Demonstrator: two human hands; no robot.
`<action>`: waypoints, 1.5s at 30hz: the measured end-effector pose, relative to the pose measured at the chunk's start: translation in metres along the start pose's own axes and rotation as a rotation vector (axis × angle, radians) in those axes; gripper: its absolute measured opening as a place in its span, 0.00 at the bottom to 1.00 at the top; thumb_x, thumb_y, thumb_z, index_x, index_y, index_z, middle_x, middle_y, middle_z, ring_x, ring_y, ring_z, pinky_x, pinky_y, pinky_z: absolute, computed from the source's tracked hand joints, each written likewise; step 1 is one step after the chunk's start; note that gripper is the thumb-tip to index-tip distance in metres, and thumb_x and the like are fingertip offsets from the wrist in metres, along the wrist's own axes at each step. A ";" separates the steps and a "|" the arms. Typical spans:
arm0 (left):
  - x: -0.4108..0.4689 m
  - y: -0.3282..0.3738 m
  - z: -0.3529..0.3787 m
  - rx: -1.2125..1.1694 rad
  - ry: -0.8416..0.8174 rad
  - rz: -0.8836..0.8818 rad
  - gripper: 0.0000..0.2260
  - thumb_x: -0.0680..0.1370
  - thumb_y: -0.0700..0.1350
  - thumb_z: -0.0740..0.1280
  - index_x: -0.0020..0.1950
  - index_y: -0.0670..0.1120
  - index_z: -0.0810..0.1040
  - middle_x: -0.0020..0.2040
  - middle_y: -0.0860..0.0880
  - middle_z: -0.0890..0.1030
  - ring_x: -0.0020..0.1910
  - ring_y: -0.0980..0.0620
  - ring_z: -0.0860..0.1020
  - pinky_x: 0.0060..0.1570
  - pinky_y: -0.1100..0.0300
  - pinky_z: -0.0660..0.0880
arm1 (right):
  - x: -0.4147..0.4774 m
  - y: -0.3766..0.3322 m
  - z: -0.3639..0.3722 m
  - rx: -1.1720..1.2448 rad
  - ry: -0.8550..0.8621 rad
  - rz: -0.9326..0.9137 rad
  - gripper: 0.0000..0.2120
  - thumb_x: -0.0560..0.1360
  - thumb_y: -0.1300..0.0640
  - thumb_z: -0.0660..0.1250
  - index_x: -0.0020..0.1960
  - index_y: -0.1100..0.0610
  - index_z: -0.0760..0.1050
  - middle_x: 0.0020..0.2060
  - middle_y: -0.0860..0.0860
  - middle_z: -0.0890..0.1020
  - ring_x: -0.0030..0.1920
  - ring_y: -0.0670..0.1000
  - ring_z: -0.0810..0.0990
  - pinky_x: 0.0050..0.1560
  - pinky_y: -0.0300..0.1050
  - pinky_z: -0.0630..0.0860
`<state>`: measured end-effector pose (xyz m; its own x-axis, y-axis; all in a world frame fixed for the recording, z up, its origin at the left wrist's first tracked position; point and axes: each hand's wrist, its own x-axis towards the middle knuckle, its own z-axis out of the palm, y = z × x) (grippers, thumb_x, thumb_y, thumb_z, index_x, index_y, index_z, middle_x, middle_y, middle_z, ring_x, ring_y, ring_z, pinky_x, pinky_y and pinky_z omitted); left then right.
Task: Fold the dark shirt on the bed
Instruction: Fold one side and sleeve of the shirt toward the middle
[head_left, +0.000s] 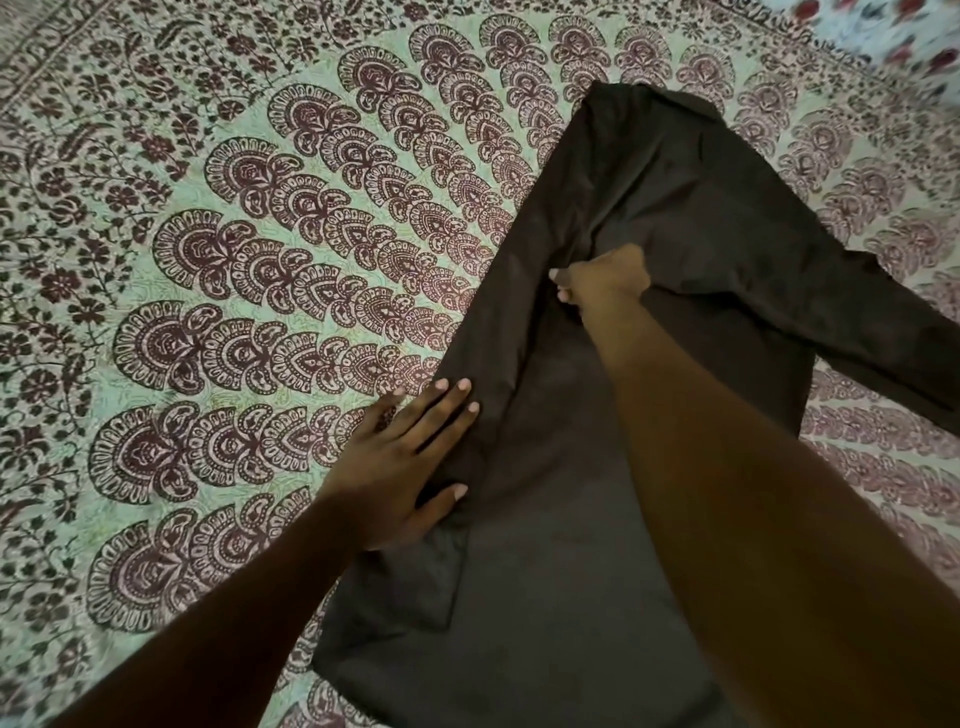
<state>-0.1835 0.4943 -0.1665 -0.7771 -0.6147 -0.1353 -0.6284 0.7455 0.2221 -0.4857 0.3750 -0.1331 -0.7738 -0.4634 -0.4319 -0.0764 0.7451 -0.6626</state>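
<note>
The right forearm (753, 519), nearest the lens, is being stretched across the lower half of the dark shirt (675, 208), part of which is being hidden by it. A pale green bedspread (260, 208), printed with maroon fan motifs and flowers, is being seen on every side of the shirt. The shirt itself is being spread upon that bedspread, its body running away from the viewer, and one sleeve (883, 353) is being left trailing out from the shirt's right side. The shirt's left edge is being kept turned inward in a long fold. Beyond the shirt's far right corner, a strip of pale flowered cloth (883, 31) is being shown, blurred. At the shirt's middle, a bunch of its fabric is being grasped by the right hand (605, 278), whose fingers are being curled tightly round it. On the shirt's folded left edge the left hand (400, 467) is being pressed flat, fingers straight and spread, the heel of the palm resting partly on the bedspread.
</note>
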 end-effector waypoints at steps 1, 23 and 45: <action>0.000 0.000 0.000 -0.005 0.002 0.001 0.38 0.80 0.66 0.59 0.86 0.51 0.53 0.86 0.52 0.48 0.85 0.53 0.49 0.79 0.44 0.57 | 0.000 0.000 0.000 0.004 0.030 0.013 0.24 0.67 0.62 0.84 0.44 0.57 0.67 0.54 0.60 0.82 0.26 0.49 0.81 0.35 0.48 0.84; -0.101 0.015 0.015 -0.014 -0.124 0.223 0.38 0.81 0.64 0.60 0.85 0.48 0.53 0.86 0.47 0.50 0.85 0.46 0.50 0.79 0.40 0.58 | -0.136 0.154 -0.008 -0.915 -0.390 -1.344 0.34 0.85 0.41 0.56 0.83 0.61 0.58 0.84 0.60 0.55 0.84 0.60 0.51 0.80 0.61 0.59; -0.115 0.014 0.017 0.008 -0.132 0.115 0.36 0.84 0.63 0.53 0.86 0.46 0.48 0.86 0.48 0.45 0.85 0.48 0.45 0.80 0.41 0.55 | -0.214 0.195 -0.050 -0.622 -0.196 -1.306 0.21 0.83 0.55 0.65 0.72 0.66 0.76 0.73 0.62 0.75 0.76 0.61 0.72 0.74 0.66 0.69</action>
<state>-0.1039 0.5796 -0.1642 -0.8412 -0.4868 -0.2352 -0.5353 0.8110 0.2360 -0.3664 0.6434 -0.1398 0.1505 -0.9773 0.1492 -0.9361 -0.1894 -0.2963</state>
